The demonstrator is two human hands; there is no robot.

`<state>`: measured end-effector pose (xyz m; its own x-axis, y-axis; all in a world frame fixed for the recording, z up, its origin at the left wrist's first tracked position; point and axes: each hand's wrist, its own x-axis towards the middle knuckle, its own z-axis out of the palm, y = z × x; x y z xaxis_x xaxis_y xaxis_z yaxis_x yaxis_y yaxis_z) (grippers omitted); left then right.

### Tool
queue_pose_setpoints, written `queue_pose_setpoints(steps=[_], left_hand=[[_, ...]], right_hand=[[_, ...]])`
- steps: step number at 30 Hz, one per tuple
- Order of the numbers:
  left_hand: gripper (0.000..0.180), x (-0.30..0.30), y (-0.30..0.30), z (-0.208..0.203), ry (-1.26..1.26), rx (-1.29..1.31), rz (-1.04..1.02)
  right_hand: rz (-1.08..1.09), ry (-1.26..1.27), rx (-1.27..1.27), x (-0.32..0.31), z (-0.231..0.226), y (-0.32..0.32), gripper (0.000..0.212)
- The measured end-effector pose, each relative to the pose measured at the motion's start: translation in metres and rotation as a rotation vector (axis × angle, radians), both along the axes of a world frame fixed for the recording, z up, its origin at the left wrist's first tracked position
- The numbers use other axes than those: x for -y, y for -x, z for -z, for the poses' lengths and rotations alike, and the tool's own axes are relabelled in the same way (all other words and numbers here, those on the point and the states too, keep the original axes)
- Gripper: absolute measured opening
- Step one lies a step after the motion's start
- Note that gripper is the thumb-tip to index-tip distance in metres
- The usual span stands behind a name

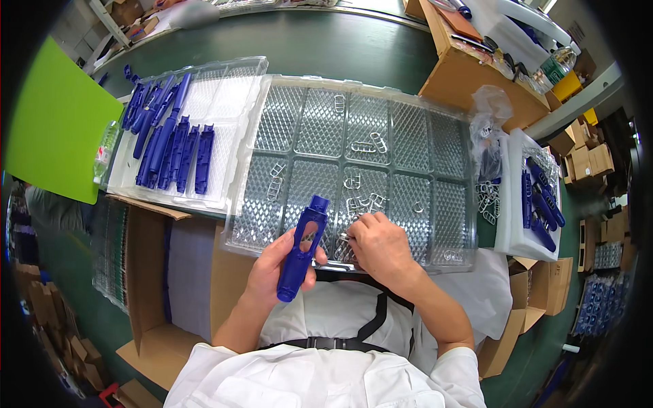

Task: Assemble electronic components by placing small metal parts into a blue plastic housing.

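Note:
My left hand [266, 270] is closed around a long blue plastic housing [293, 270], held upright with an oval opening near its upper half. Its narrower collar end points away from me. Over the near edge of a clear compartment tray [320, 141], my right hand [382, 243] has its fingertips pinched together at a small shiny metal loop piece [345, 236], partly hidden by the fingers. More such metal loop pieces [364, 146] lie scattered in several compartments, with a cluster just beyond my right fingers.
At the left, a white-lined tray [228, 153] holds several blue housings [178, 153]. To the right stand a white foam box [507, 204] with blue parts, a pile of metal loops [488, 200] and a crumpled plastic bag [491, 112]. A cardboard box [456, 68] sits far right.

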<state>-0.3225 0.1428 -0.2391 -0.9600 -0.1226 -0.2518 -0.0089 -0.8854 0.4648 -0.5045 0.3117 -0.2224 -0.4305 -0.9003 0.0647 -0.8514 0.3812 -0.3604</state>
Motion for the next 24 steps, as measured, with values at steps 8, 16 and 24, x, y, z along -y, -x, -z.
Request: queue_pose_setpoints(steps=[8, 16, 24], left_hand=[[0.054, 0.001, 0.003, -0.012, 0.152, 0.076, -0.046], [0.064, -0.015, 0.018, -0.023, 0.266, -0.041, 0.136], [0.058, -0.045, 0.02, -0.024, 0.282, -0.026, 0.298]], right_hand=[[0.367, 0.321, 1.094, -0.024, -0.062, 0.004, 0.008], [0.106, 0.499, 0.515, -0.044, -0.11, -0.008, 0.032], [0.196, 0.457, 0.375, -0.044, -0.116, -0.023, 0.026]])
